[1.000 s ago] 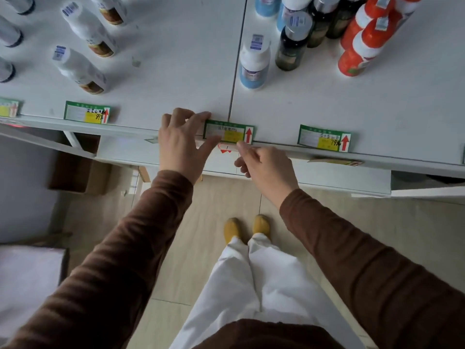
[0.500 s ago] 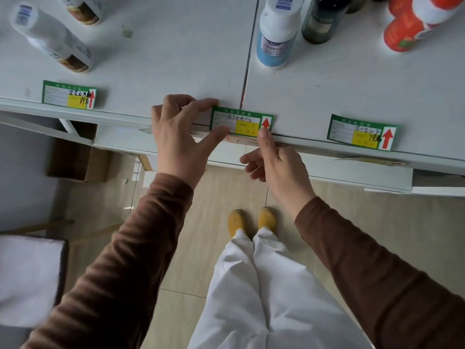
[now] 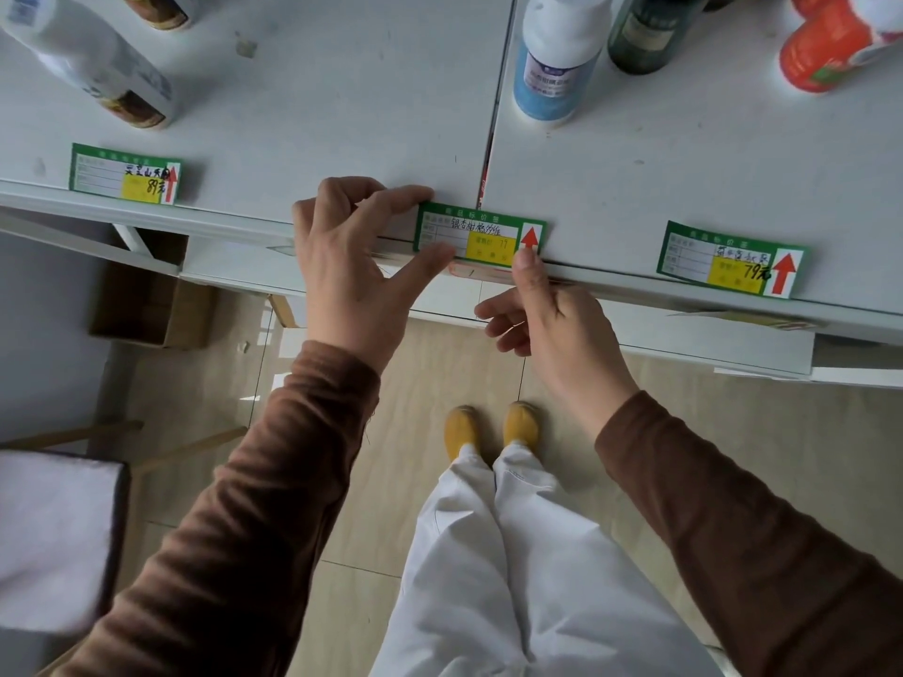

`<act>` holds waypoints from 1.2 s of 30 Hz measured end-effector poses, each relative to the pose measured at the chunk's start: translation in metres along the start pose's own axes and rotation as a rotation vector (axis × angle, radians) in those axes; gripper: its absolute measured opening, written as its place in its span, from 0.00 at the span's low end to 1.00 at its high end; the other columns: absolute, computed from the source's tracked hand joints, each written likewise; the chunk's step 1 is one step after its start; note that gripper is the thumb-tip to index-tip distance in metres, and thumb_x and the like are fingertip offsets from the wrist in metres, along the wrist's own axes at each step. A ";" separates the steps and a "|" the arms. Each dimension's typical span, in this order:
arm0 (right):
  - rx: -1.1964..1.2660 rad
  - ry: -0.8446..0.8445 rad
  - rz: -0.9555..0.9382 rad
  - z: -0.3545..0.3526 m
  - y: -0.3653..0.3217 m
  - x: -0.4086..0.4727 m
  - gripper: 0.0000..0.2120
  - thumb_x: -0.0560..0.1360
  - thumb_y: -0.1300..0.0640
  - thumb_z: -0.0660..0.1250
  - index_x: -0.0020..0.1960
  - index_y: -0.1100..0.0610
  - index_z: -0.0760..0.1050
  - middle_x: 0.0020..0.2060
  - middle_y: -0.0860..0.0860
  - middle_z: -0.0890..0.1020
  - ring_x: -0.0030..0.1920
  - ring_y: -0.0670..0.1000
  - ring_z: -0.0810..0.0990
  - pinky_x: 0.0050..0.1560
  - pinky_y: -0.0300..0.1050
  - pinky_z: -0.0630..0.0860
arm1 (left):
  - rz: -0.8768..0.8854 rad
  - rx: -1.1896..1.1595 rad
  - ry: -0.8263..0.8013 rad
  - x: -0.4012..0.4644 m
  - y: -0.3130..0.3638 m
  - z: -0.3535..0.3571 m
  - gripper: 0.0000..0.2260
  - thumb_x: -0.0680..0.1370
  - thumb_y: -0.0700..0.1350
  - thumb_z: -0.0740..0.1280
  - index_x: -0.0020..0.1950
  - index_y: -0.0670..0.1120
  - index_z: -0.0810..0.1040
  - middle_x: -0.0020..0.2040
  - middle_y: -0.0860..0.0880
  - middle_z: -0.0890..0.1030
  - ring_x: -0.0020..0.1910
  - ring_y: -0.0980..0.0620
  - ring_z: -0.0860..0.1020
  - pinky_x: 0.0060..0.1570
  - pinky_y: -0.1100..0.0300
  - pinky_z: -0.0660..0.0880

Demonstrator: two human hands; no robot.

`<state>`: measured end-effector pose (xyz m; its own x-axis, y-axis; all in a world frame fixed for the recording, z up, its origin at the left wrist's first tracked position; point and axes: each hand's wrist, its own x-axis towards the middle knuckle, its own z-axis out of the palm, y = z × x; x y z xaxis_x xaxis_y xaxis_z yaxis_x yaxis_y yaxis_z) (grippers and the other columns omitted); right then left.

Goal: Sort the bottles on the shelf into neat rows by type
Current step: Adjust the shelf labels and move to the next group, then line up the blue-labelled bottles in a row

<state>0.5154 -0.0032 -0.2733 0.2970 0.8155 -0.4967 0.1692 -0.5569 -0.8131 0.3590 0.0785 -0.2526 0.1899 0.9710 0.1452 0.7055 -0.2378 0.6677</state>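
At the front edge of the white shelf [image 3: 342, 114] lies a green price tag [image 3: 481, 232] across the seam between two boards. My left hand [image 3: 356, 266] pinches the tag's left end between index finger and thumb. My right hand [image 3: 547, 320] presses its straight thumb on the tag's lower right corner, with the other fingers loosely curled below the edge. Behind the tag stand a blue-and-white bottle [image 3: 554, 66], a dark green bottle [image 3: 645, 36] and an orange-red bottle [image 3: 826, 46]. A white bottle with a brown base [image 3: 97, 66] stands at the far left, another [image 3: 161, 7] behind it.
Two more green price tags lie on the shelf edge, one at the left [image 3: 124, 175] and one at the right [image 3: 728, 259]. A lower shelf [image 3: 684, 344] juts out beneath. On the floor stands an open cardboard box [image 3: 146, 305]; a white object [image 3: 49, 539] is at lower left.
The view has dropped closer to the shelf edge. My right thumb has moved from under the tag up onto its lower right corner. My left hand still holds the tag's left end.
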 end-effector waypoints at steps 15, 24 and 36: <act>-0.576 0.025 -0.217 -0.062 -0.061 -0.020 0.23 0.77 0.41 0.61 0.33 0.55 0.80 0.27 0.48 0.82 0.30 0.49 0.82 0.40 0.46 0.80 | 0.118 0.135 -0.206 0.027 0.035 -0.028 0.18 0.73 0.46 0.71 0.63 0.49 0.77 0.56 0.47 0.75 0.56 0.46 0.70 0.58 0.58 0.67; -0.984 0.276 -0.776 -0.105 -0.148 0.033 0.20 0.74 0.59 0.68 0.65 0.56 0.70 0.59 0.56 0.74 0.56 0.58 0.75 0.52 0.54 0.75 | 0.093 0.099 -0.338 0.104 0.069 -0.017 0.25 0.69 0.52 0.76 0.64 0.48 0.75 0.60 0.49 0.78 0.58 0.48 0.75 0.58 0.57 0.70; -0.806 0.069 -0.631 -0.120 -0.206 0.052 0.15 0.76 0.48 0.67 0.61 0.53 0.77 0.54 0.51 0.79 0.52 0.51 0.77 0.48 0.42 0.67 | -0.092 -0.547 -0.561 0.121 0.079 -0.004 0.18 0.70 0.44 0.77 0.57 0.43 0.78 0.51 0.48 0.83 0.50 0.52 0.81 0.53 0.59 0.76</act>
<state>0.6087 0.1352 -0.0952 -0.0159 0.9998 -0.0101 0.8867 0.0094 -0.4623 0.4347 0.1773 -0.1791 0.5663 0.7940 -0.2210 0.3267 0.0299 0.9447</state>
